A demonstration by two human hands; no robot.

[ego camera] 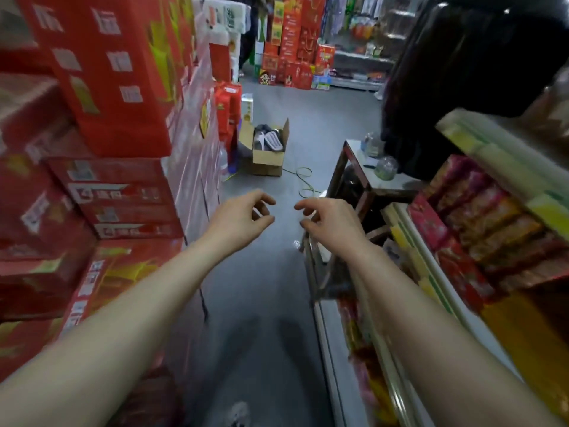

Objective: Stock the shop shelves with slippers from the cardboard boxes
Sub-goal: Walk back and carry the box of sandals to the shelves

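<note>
Both hands empty, fingers loosely curled: left hand, right hand; open cardboard box with slippers sits well ahead on floor, slightly nearer left hand.

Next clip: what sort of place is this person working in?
Most likely a small grocery or general shop aisle: stacked red cartons on the left, packaged snacks shelved on the right, and an open cardboard box of slippers on the floor ahead.
</note>
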